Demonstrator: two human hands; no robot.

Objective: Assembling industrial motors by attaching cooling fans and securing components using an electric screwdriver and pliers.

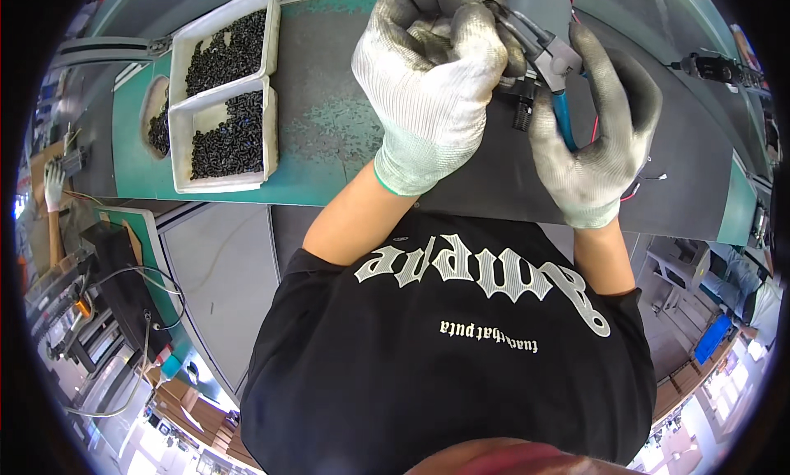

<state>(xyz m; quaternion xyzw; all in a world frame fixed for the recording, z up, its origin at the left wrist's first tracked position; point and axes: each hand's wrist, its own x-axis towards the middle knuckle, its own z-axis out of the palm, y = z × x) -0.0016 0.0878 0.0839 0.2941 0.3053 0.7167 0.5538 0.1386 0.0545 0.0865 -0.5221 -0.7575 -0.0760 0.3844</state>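
White knit gloves with grey-stained fingers cover both hands. My left hand is closed, its thumb and fingertips pinched together at the far edge of the bench; what they hold is hidden. Beside it my right hand curls around pliers with a grey metal head and blue handles. One handle runs into the palm. The jaws point up and left toward my left fingertips. Just beyond the pliers stands a grey cylinder with a red wire at its top. A black ribbed part shows below the jaws, between the hands.
Two white trays of small black parts sit at the left, beside a smaller rounded container. The bench has a worn green and dark surface. Thin wires with white connectors lie right of my right hand. Another person's gloved hand shows far left.
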